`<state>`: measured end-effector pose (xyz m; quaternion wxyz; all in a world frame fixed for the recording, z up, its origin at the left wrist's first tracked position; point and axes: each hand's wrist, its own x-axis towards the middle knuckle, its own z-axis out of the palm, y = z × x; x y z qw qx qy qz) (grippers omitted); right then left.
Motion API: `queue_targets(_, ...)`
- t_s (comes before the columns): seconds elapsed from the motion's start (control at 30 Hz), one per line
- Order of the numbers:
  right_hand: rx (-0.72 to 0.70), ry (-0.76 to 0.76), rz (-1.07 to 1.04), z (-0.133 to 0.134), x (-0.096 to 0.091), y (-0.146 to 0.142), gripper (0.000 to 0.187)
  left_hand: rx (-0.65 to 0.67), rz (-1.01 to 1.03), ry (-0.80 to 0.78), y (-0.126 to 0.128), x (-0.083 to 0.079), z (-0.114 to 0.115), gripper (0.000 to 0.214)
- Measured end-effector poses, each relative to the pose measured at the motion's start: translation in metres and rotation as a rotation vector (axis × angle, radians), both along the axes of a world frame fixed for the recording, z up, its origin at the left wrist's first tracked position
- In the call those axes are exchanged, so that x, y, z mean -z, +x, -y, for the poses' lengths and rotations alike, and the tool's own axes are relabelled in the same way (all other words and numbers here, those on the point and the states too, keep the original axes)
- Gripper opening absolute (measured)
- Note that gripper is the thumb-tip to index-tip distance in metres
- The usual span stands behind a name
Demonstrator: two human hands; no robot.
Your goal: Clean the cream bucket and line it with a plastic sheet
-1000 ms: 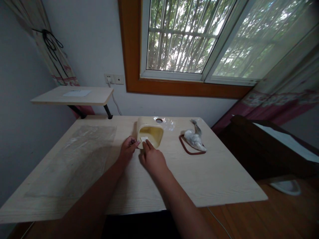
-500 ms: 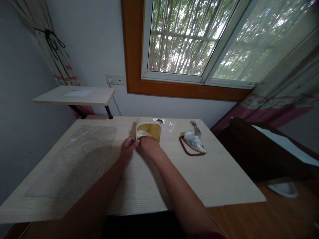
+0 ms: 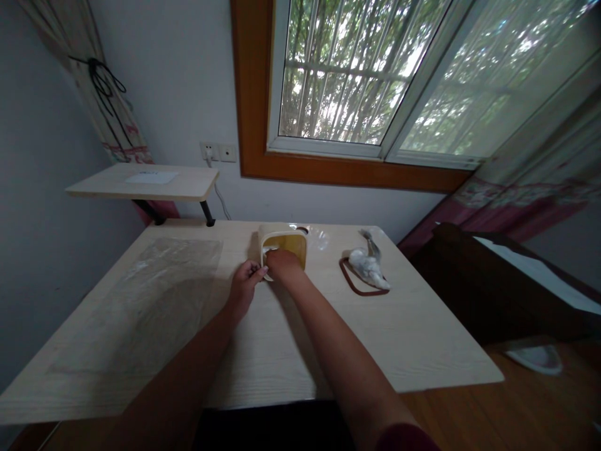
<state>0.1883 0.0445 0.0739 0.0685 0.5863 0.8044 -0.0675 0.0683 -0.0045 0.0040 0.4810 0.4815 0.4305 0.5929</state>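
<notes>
A small cream bin point(image 3: 263, 241) with a yellowish inside lies on the table, its mouth facing me. My left hand point(image 3: 244, 285) is closed at the left side of that mouth, thumb and fingers pinching the rim. Into the opening reaches my right hand point(image 3: 285, 266); its fingers are mostly hidden, so what they hold does not show. A bit of whitish material shows beside them. To the right, a brown rounded ring frame point(image 3: 359, 290) lies flat, partly under a bunched whitish plastic bag point(image 3: 369, 266).
A clear plastic sheet point(image 3: 154, 300) lies spread over the left of the table point(image 3: 399, 351). A raised shelf point(image 3: 145, 181) with a paper on it stands at the back left. Behind are wall sockets point(image 3: 218, 152) with a cord and a window.
My right hand has moved deeper into the bin, slightly up and right. The bin has tilted or shifted slightly to the right. My left hand stays at its rim.
</notes>
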Motion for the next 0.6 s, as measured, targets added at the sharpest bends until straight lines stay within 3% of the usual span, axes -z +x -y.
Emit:
queue_targets(0.47, 0.206, -0.086, 0.063, -0.006, 0.002, -0.011, 0.033, -0.014, -0.022, 0.051, 0.001, 0.009, 0.001, 0.028)
queue_targets(0.6, 0.260, -0.082, 0.043, -0.003, 0.001, -0.012, 0.043, -0.010, -0.042, 0.052, 0.002, 0.007, 0.003, 0.028)
